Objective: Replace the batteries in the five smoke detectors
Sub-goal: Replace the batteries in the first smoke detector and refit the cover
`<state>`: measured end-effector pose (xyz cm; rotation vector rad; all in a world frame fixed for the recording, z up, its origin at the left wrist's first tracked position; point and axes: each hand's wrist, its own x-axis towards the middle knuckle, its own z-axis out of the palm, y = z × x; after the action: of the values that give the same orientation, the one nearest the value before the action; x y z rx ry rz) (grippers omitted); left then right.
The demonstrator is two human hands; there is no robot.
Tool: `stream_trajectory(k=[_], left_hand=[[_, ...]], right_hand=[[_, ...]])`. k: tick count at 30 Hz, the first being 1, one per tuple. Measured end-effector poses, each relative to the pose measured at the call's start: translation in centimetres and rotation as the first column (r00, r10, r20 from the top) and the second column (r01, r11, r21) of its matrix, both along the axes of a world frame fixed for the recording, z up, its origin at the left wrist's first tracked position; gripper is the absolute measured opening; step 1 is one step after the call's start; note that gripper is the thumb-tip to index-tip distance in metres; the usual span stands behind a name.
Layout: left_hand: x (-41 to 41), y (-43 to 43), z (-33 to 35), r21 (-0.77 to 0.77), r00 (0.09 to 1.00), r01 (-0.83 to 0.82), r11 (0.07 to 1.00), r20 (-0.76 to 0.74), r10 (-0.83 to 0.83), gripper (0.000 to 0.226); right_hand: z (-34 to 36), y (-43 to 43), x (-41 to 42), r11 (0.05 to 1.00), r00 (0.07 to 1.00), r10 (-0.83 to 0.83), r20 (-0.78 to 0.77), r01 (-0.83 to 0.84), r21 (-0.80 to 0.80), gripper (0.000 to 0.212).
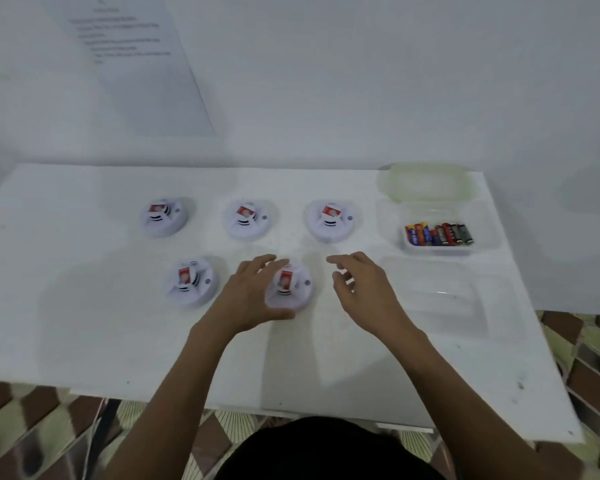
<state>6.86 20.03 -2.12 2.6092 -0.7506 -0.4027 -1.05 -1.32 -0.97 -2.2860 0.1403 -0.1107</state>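
Five white round smoke detectors lie on the white table (84, 341), each with a red-labelled battery on top. Three form the back row: the left one (163, 218), the middle one (248, 220) and the right one (331, 221). Two lie in front: the left one (191, 282) and the right one (291, 285). My left hand (246, 296) wraps the front right detector from its left, fingers at its far edge and thumb along its near edge. My right hand (361, 289) hovers just right of that detector, fingers loose and apart, holding nothing. A clear tub (485, 237) at the right holds several batteries (439, 233).
The tub's pale green lid (426, 181) lies behind it by the wall. A second clear container (447, 299) sits in front of the tub, near my right hand. A printed sheet (132, 64) hangs on the wall. The table's front edge is close to my body.
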Motion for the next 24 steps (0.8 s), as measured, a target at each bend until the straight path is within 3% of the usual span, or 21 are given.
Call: stream_trajectory(k=[3, 6, 12, 18, 24], left_hand=[[1.4, 0.4, -1.0, 0.038, 0.995, 0.094, 0.995, -0.040, -0.093, 0.101], [1.8, 0.2, -1.9, -0.015, 0.988, 0.151, 0.988, 0.011, -0.151, 0.103], [1.5, -0.9, -0.9, 0.006, 0.984, 0.170, 0.985, 0.058, -0.170, 0.107], [-0.4, -1.8, 2.3, -0.330, 0.986, 0.105, 0.938, -0.085, -0.140, 0.102], [-1.9, -2.6, 5.3, -0.623, 0.968, 0.086, 0.778, -0.132, -0.213, 0.095]], right_hand=[[-1.6, 2.7, 1.3, 0.999, 0.986, -0.010, -0.168, 0.003, -0.041, 0.031], [-2.8, 3.9, 1.5, 0.997, 0.975, -0.082, -0.209, 0.081, -0.010, 0.029], [-1.9, 3.9, 0.2, 0.942, 0.970, -0.159, -0.186, 0.205, 0.264, 0.030], [1.9, 3.0, -2.2, 0.764, 0.988, -0.106, -0.113, 0.153, 0.627, 0.030], [4.4, 2.4, -3.9, 0.741, 0.993, -0.089, -0.079, 0.119, 0.661, 0.027]])
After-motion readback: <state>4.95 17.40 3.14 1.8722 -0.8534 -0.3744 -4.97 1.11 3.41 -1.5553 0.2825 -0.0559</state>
